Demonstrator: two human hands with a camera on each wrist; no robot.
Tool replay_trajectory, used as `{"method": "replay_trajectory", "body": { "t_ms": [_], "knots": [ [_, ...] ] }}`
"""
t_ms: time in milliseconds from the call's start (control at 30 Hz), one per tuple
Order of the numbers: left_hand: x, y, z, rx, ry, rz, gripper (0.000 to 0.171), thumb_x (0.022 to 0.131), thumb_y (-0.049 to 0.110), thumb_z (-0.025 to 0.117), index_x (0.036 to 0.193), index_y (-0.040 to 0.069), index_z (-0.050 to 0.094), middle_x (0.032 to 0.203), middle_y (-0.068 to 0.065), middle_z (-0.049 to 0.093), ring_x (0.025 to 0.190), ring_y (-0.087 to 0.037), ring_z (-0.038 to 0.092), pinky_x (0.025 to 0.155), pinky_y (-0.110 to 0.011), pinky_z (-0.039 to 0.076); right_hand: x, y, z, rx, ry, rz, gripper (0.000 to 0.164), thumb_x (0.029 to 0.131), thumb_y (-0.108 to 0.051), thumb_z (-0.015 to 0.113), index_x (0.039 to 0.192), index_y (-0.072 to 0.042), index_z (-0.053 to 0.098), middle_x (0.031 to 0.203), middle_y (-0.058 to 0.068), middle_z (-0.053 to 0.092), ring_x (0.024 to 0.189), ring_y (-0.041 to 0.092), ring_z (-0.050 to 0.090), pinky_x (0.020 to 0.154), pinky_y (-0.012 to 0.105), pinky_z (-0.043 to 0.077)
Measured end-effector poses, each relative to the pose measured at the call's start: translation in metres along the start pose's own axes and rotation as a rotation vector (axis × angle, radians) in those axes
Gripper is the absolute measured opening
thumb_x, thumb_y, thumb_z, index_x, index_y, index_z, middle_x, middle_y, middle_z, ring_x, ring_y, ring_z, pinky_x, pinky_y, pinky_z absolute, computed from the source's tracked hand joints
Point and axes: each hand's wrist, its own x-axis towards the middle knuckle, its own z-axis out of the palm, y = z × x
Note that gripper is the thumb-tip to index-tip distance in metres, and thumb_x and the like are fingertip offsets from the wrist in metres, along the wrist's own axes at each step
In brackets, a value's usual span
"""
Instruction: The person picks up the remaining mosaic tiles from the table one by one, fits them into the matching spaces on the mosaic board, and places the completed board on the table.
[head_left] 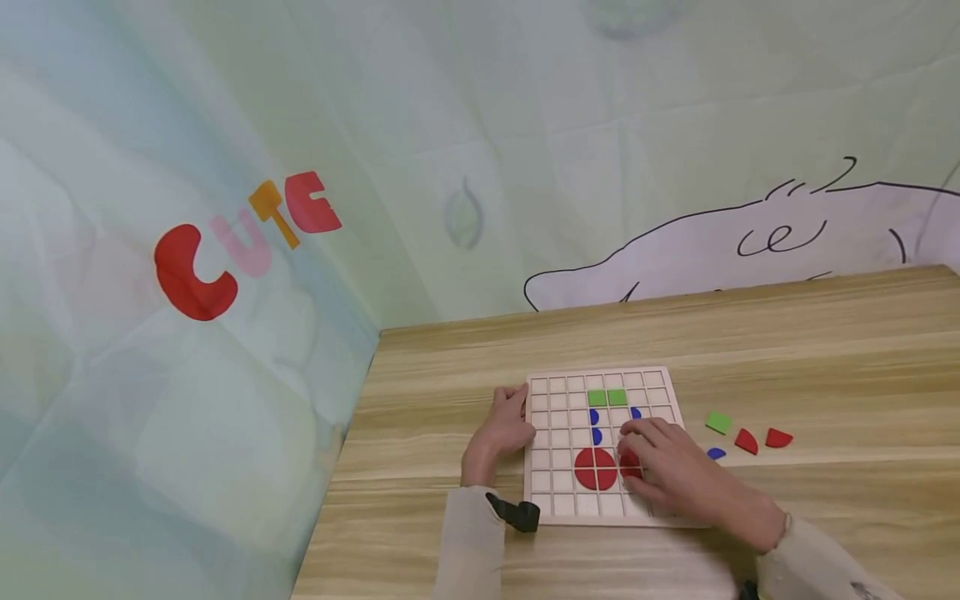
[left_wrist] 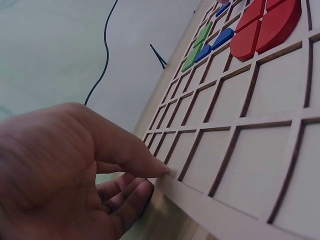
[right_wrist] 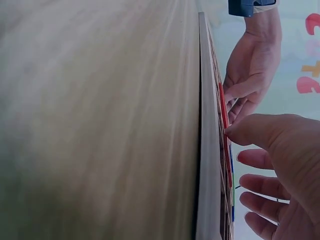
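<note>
A pale wooden grid board (head_left: pixel 538 482) lies flat on the table. My left hand (head_left: pixel 498 429) holds its left edge, thumb (left_wrist: pixel 155 167) on the rim and the other fingers beside and below it. Over the board's lower right, my right hand (head_left: pixel 671 467) has its thumb (right_wrist: pixel 240 134) at the red pieces (head_left: pixel 628 468), its other fingers loosely bent and spread; it partly hides these pieces. Left of it, red quarter-circle pieces (head_left: pixel 587 460) form a full disc. Two green squares (head_left: pixel 597 397) fill cells higher up, with blue half-round pieces (head_left: pixel 594 417) beneath.
Right of the board, loose on the wood-grain table (head_left: pixel 427 383), lie a green square piece (head_left: pixel 718 422), two red quarter-circle pieces (head_left: pixel 747 442) and a blue piece (head_left: pixel 716 453). A printed cloth backdrop (head_left: pixel 465 125) rises behind the table and along its left side.
</note>
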Motion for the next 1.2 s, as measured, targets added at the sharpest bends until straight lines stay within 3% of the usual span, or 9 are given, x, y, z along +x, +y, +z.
{"method": "replay_trajectory", "body": {
  "t_ms": [300, 500, 667, 900, 1200],
  "knots": [
    [0.001, -0.001, 0.001, -0.007, 0.001, -0.004, 0.079, 0.076, -0.006, 0.05, 0.151, 0.004, 0.025, 0.136, -0.014, 0.03, 0.115, -0.026, 0.038, 0.084, -0.034, 0.036, 0.0, -0.003, 0.002, -0.014, 0.015, -0.006, 0.026, 0.078, -0.029, 0.075, 0.1, -0.019, 0.064, 0.119, 0.005, 0.058, 0.113, 0.025, 0.051, 0.095, 0.047, 0.041],
    [-0.001, -0.001, 0.001, -0.003, 0.008, 0.011, 0.079, 0.076, -0.007, 0.049, 0.151, 0.002, 0.025, 0.133, -0.015, 0.031, 0.113, -0.025, 0.038, 0.082, -0.032, 0.036, -0.004, -0.003, 0.001, -0.035, 0.113, -0.059, 0.028, 0.077, -0.027, 0.077, 0.099, -0.017, 0.065, 0.115, 0.006, 0.06, 0.109, 0.026, 0.053, 0.093, 0.047, 0.042],
    [-0.001, 0.0, 0.001, -0.009, 0.013, 0.015, 0.078, 0.076, -0.007, 0.049, 0.15, 0.002, 0.026, 0.132, -0.015, 0.031, 0.113, -0.025, 0.038, 0.082, -0.033, 0.036, -0.01, 0.001, -0.006, -0.026, 0.154, -0.045, 0.028, 0.076, -0.027, 0.078, 0.1, -0.017, 0.066, 0.115, 0.006, 0.06, 0.109, 0.025, 0.053, 0.092, 0.048, 0.042],
    [-0.001, 0.001, 0.002, -0.025, 0.005, 0.008, 0.079, 0.077, -0.007, 0.049, 0.151, 0.003, 0.024, 0.131, -0.014, 0.029, 0.111, -0.026, 0.038, 0.074, -0.031, 0.035, -0.026, 0.021, -0.026, -0.047, 0.187, -0.039, 0.036, 0.071, -0.021, 0.081, 0.104, -0.015, 0.066, 0.115, 0.006, 0.059, 0.106, 0.025, 0.054, 0.085, 0.045, 0.046],
    [-0.001, 0.0, 0.001, -0.025, -0.001, 0.006, 0.079, 0.077, -0.007, 0.048, 0.152, 0.004, 0.023, 0.13, -0.013, 0.029, 0.111, -0.026, 0.038, 0.074, -0.031, 0.034, -0.049, 0.065, -0.053, -0.125, 0.281, -0.049, 0.045, 0.055, -0.005, 0.084, 0.095, -0.012, 0.065, 0.108, 0.014, 0.06, 0.097, 0.033, 0.055, 0.072, 0.054, 0.043]
  ]
}}
